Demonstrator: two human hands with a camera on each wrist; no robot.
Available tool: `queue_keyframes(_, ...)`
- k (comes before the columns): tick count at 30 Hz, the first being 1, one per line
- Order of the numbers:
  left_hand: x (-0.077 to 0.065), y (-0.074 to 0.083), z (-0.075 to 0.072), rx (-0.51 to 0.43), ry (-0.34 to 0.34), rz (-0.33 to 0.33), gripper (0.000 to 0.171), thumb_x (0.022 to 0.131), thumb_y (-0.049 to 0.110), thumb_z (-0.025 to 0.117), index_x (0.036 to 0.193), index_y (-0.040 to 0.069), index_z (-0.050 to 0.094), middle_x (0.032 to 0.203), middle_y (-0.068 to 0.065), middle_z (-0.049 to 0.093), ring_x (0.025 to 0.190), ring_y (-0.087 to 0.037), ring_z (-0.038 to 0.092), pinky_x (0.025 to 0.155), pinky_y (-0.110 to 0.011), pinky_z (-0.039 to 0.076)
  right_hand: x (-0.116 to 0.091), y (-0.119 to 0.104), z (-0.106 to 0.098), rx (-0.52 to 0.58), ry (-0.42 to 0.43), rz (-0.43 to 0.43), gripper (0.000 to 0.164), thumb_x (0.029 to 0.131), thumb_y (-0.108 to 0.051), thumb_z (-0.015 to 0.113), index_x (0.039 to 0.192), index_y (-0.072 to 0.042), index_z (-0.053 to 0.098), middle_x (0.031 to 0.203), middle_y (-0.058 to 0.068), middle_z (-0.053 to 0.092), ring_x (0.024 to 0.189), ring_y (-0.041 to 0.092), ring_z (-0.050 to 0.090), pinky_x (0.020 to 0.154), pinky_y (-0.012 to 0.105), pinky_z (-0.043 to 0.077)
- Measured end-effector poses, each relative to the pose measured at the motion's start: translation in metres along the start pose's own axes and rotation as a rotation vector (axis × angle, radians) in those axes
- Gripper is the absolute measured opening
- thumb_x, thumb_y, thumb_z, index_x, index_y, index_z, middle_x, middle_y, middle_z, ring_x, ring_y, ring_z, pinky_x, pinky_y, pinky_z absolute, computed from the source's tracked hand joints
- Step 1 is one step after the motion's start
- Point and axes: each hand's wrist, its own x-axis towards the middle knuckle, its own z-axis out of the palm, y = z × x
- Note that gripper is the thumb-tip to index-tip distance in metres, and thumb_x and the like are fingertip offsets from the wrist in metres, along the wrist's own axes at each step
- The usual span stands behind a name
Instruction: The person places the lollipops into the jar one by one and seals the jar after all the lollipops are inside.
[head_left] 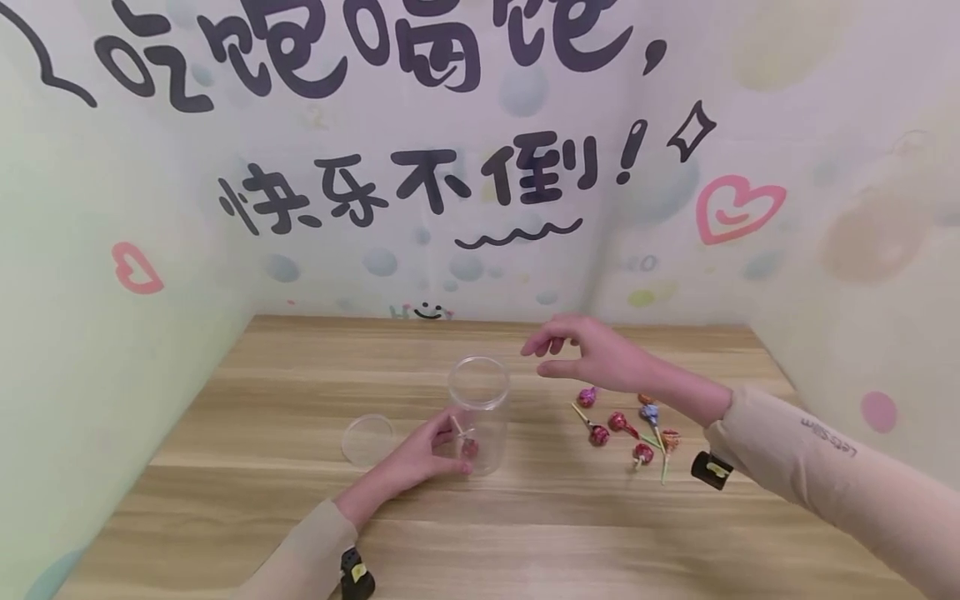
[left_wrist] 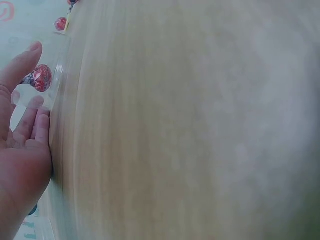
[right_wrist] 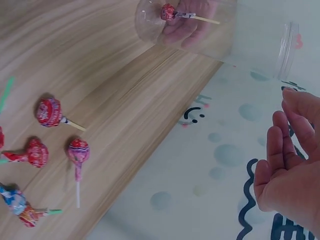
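Note:
A clear plastic jar (head_left: 491, 429) stands upright on the table, its mouth uncovered. My left hand (head_left: 416, 457) grips the jar low on its left side, thumb in front and fingers around behind. Inside, near the bottom, lies one red-wrapped lollipop (right_wrist: 168, 12) with its stick leaning up the wall; the left wrist view shows this lollipop (left_wrist: 42, 78) beside the thumb. My right hand (head_left: 596, 354) hovers just right of the jar's rim, fingers loosely bent and holding nothing. Beneath and right of it, several wrapped lollipops (head_left: 598, 435) lie scattered.
A round clear lid (head_left: 367, 440) lies flat on the table left of the jar. The wooden table (head_left: 300, 367) ends at a printed wall (head_left: 360, 283) behind, with further walls on both sides. A blue-wrapped lollipop (head_left: 649, 412) lies among the red ones.

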Motion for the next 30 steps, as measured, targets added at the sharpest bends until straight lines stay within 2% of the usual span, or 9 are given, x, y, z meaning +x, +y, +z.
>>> queue_keyframes(7, -0.001, 0.0, -0.001, -0.007, 0.007, -0.007, 0.081, 0.078, 0.015, 0.083, 0.147, 0.018, 0.041, 0.152, -0.014, 0.045, 0.141, -0.039, 0.042, 0.12, -0.054, 0.033, -0.021, 0.023, -0.002, 0.015, 0.078, 0.043, 0.025, 0.089, -0.016, 0.074, 0.114, -0.018, 0.07, 0.108, -0.007, 0.071, 0.097, 0.017, 0.062, 0.084, 0.031, 0.047)
queue_keyframes(13, 0.0, -0.001, -0.001, 0.003, -0.008, 0.008, 0.079, 0.08, 0.016, 0.082, 0.148, 0.014, 0.04, 0.147, -0.017, 0.049, 0.141, -0.04, 0.042, 0.12, -0.055, 0.032, -0.04, 0.043, -0.003, 0.001, 0.144, 0.092, 0.023, 0.09, -0.015, 0.072, 0.112, -0.021, 0.07, 0.107, -0.007, 0.07, 0.093, 0.007, 0.059, 0.082, 0.032, 0.047)
queue_keyframes(19, 0.001, -0.001, -0.002, 0.003, -0.007, 0.012, 0.08, 0.079, 0.014, 0.083, 0.147, 0.013, 0.041, 0.143, -0.016, 0.053, 0.139, -0.039, 0.045, 0.12, -0.054, 0.033, -0.058, 0.057, -0.003, 0.005, 0.183, 0.167, 0.02, 0.092, -0.021, 0.07, 0.113, -0.022, 0.069, 0.108, -0.007, 0.069, 0.094, 0.006, 0.057, 0.082, 0.031, 0.044)
queue_keyframes(23, 0.001, -0.002, -0.002, -0.001, -0.011, 0.019, 0.079, 0.079, 0.015, 0.083, 0.146, 0.014, 0.042, 0.142, -0.016, 0.053, 0.139, -0.039, 0.045, 0.12, -0.053, 0.034, -0.072, 0.067, 0.0, 0.0, 0.22, 0.186, 0.021, 0.093, -0.021, 0.07, 0.114, -0.019, 0.069, 0.109, -0.004, 0.07, 0.093, 0.003, 0.058, 0.081, 0.031, 0.046)
queue_keyframes(30, 0.001, -0.002, -0.002, -0.001, -0.018, 0.027, 0.077, 0.08, 0.015, 0.082, 0.146, 0.013, 0.042, 0.139, -0.016, 0.057, 0.138, -0.039, 0.046, 0.119, -0.054, 0.034, -0.099, 0.084, 0.011, -0.008, 0.28, 0.247, 0.021, 0.093, -0.023, 0.07, 0.113, -0.019, 0.07, 0.106, -0.004, 0.07, 0.091, 0.0, 0.057, 0.08, 0.024, 0.046)
